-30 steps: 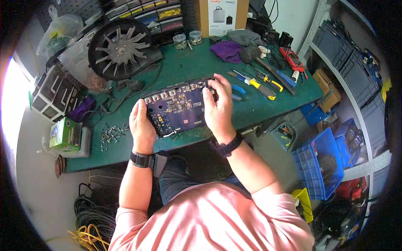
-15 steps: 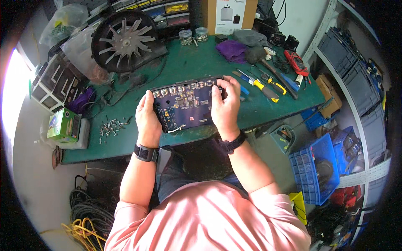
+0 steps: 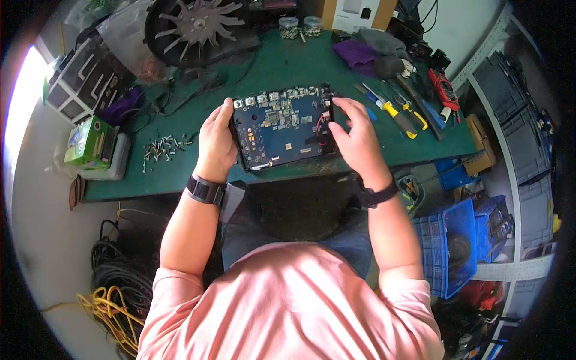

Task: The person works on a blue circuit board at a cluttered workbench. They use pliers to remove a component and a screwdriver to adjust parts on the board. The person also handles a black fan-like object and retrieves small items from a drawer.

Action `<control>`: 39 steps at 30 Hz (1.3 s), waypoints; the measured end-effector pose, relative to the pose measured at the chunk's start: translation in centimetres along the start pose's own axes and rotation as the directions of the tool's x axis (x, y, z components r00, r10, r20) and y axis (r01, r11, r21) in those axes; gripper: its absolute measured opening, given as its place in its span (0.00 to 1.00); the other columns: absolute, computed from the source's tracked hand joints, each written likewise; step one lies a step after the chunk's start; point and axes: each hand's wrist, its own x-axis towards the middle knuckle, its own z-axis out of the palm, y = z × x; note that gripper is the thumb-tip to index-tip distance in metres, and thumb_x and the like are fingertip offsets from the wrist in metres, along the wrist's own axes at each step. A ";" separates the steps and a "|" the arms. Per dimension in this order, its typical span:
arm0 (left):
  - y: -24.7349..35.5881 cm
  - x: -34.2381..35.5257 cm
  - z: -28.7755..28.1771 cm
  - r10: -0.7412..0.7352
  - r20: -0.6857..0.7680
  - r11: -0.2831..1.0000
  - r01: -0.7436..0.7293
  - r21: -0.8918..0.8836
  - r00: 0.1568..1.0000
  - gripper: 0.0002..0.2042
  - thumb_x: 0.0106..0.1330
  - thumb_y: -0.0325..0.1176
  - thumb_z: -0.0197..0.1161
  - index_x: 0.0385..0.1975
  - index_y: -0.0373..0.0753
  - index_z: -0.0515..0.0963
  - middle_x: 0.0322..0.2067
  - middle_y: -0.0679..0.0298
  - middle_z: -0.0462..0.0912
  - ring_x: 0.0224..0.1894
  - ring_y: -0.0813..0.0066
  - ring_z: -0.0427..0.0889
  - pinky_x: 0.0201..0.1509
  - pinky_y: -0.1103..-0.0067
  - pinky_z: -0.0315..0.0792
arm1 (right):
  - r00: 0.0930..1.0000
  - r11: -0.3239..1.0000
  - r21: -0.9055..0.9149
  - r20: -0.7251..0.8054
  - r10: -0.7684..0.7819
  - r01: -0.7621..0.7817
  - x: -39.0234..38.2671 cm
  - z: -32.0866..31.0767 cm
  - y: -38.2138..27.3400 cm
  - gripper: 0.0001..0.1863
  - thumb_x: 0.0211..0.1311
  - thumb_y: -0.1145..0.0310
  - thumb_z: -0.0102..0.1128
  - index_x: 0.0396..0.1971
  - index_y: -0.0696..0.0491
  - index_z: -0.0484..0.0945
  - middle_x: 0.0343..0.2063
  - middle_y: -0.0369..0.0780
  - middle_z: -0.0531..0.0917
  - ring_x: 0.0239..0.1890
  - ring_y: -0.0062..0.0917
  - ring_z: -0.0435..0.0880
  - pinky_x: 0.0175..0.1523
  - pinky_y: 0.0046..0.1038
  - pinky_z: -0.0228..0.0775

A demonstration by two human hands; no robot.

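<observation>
A flat electronic device with an exposed dark blue circuit board in a black frame is held over the near edge of the green workbench. My left hand is closed on its left side, the thumb along the edge. Silver round connectors line the board's far edge; red and black wires lie at its right end. My right hand is just off the right side, thumb and fingers apart, holding nothing; whether a fingertip touches the frame is hard to tell.
Loose screws lie on the workbench at left, by a green box. A screwdriver, pliers and hammer lie at right. A black fan housing stands at the back left. Blue crates stand lower right.
My right hand has let go of the device's right side and moved right, baring the wires there. The board now faces up more squarely; my left hand keeps its hold. The view has shifted.
</observation>
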 end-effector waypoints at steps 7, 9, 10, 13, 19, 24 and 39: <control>1.6 0.1 -1.2 -0.078 -0.031 0.961 0.084 0.263 0.996 0.14 0.72 0.41 0.58 0.40 0.35 0.79 0.32 0.64 0.85 0.28 0.78 0.82 0.31 0.80 0.76 | 0.985 0.989 -0.139 0.171 -0.016 0.040 -3.0 -1.7 -0.9 0.18 0.51 0.76 0.67 0.45 0.57 0.79 0.49 0.48 0.77 0.54 0.44 0.76 0.60 0.37 0.68; 1.7 -0.1 -0.7 -0.073 -0.077 0.956 0.092 0.279 0.994 0.15 0.71 0.41 0.61 0.42 0.32 0.79 0.30 0.66 0.84 0.25 0.83 0.79 0.26 0.85 0.69 | 0.986 0.987 -0.152 0.163 -0.029 0.054 -3.3 -1.6 -1.3 0.17 0.51 0.77 0.67 0.44 0.56 0.79 0.48 0.47 0.77 0.52 0.43 0.76 0.59 0.37 0.69; 1.8 -0.2 -0.6 -0.070 -0.100 0.953 0.096 0.287 0.993 0.16 0.70 0.41 0.62 0.43 0.31 0.78 0.29 0.67 0.83 0.24 0.86 0.77 0.24 0.88 0.66 | 0.987 0.986 -0.158 0.160 -0.035 0.061 -3.5 -1.5 -1.4 0.17 0.51 0.77 0.67 0.43 0.56 0.80 0.47 0.47 0.77 0.51 0.43 0.76 0.58 0.37 0.69; 2.2 -0.3 -0.7 -0.092 -0.098 0.934 0.120 0.337 0.991 0.13 0.71 0.41 0.60 0.40 0.35 0.79 0.29 0.67 0.84 0.27 0.82 0.81 0.28 0.84 0.73 | 0.979 0.987 -0.142 0.199 -0.044 0.073 -3.9 -1.3 -2.2 0.16 0.49 0.77 0.68 0.42 0.56 0.80 0.45 0.45 0.77 0.49 0.41 0.76 0.56 0.37 0.70; 2.4 -0.6 -1.2 -0.092 -0.121 0.896 0.135 0.422 0.988 0.13 0.70 0.42 0.61 0.40 0.37 0.80 0.29 0.70 0.83 0.27 0.85 0.79 0.28 0.86 0.71 | 0.963 0.980 -0.143 0.252 -0.099 0.138 -4.5 -0.8 -3.3 0.16 0.47 0.77 0.69 0.39 0.57 0.81 0.42 0.44 0.78 0.47 0.41 0.76 0.54 0.37 0.70; 2.1 -0.5 -1.7 -0.095 -0.150 0.869 0.155 0.470 0.984 0.14 0.71 0.44 0.60 0.40 0.38 0.80 0.28 0.72 0.81 0.26 0.85 0.76 0.27 0.86 0.68 | 0.961 0.982 -0.148 0.267 -0.075 0.118 -4.8 -0.9 -2.7 0.15 0.47 0.77 0.69 0.39 0.57 0.81 0.41 0.45 0.78 0.47 0.41 0.76 0.54 0.37 0.70; 3.2 -0.3 -3.0 -0.166 -0.104 0.580 0.182 0.794 0.981 0.17 0.74 0.45 0.53 0.32 0.35 0.75 0.16 0.69 0.73 0.11 0.82 0.68 0.12 0.83 0.56 | 0.955 0.683 -0.729 0.169 0.246 -0.047 2.5 -12.0 9.0 0.16 0.52 0.67 0.67 0.41 0.56 0.81 0.42 0.47 0.81 0.49 0.44 0.78 0.55 0.40 0.71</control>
